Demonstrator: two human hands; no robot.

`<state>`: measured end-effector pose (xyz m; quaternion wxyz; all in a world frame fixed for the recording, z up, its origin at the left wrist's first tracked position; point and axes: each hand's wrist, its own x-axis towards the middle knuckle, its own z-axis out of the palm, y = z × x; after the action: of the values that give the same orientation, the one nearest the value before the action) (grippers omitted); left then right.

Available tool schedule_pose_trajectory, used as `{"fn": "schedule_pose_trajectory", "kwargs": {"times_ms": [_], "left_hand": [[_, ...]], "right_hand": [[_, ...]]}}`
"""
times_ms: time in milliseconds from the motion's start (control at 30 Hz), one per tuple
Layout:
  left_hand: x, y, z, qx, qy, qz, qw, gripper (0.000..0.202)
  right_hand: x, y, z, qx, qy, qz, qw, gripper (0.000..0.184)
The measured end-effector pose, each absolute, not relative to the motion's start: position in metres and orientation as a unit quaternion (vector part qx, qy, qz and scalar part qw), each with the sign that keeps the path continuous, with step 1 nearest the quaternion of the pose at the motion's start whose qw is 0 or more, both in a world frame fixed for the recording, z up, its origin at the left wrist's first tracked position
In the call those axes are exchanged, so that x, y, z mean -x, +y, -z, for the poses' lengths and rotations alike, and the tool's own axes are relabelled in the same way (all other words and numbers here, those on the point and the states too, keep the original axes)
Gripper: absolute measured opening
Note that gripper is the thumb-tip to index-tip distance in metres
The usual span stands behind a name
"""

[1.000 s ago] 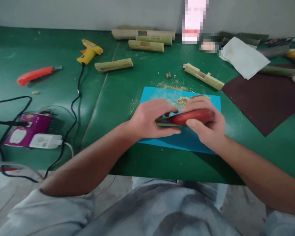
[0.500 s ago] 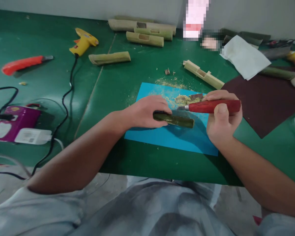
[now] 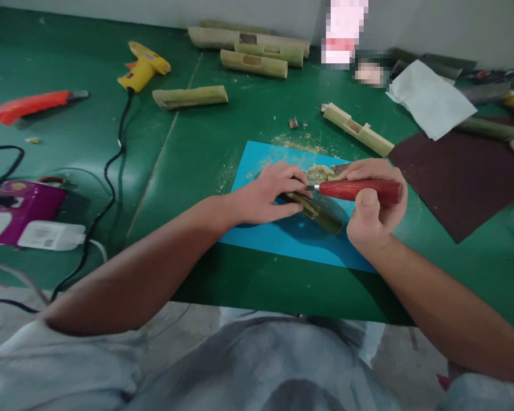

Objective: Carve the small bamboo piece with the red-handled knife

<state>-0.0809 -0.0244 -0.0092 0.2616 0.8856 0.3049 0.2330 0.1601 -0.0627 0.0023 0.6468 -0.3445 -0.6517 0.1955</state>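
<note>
My left hand (image 3: 278,193) grips a short dark green bamboo tube (image 3: 325,218) over a blue sheet (image 3: 257,237). Lines or a shallow cut mark the tube's upper side, close to my thumb. Closed around the red wooden handle of a carving knife (image 3: 360,191) is my right hand (image 3: 379,208). The knife's short metal tip points left and lies by my left fingers, above the tube; whether it touches the tube I cannot tell. Shavings and small bamboo chips (image 3: 321,173) lie on the sheet behind my hands.
A notched pale bamboo tube (image 3: 357,130) and a dark brown sheet (image 3: 458,185) lie to the right, near a white tissue (image 3: 430,100). Several bamboo tubes (image 3: 255,64) line the back. Leftward are a yellow glue gun (image 3: 143,67), a red-handled cutter (image 3: 34,107) and a purple power box (image 3: 34,208).
The bamboo tube has turned, its right end swinging nearer to me and its upper side now showing marks. My right hand and the knife have shifted slightly left.
</note>
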Motion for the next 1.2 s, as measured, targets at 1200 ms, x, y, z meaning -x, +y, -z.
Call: {"fn": "schedule_pose_trajectory", "kwargs": {"times_ms": [1200], "left_hand": [[0.081,-0.025,0.0,-0.88,0.289,-0.26,0.273,0.017]], "right_hand": [[-0.16,-0.074,0.001,0.386,-0.67,-0.192,0.604,0.029]]}}
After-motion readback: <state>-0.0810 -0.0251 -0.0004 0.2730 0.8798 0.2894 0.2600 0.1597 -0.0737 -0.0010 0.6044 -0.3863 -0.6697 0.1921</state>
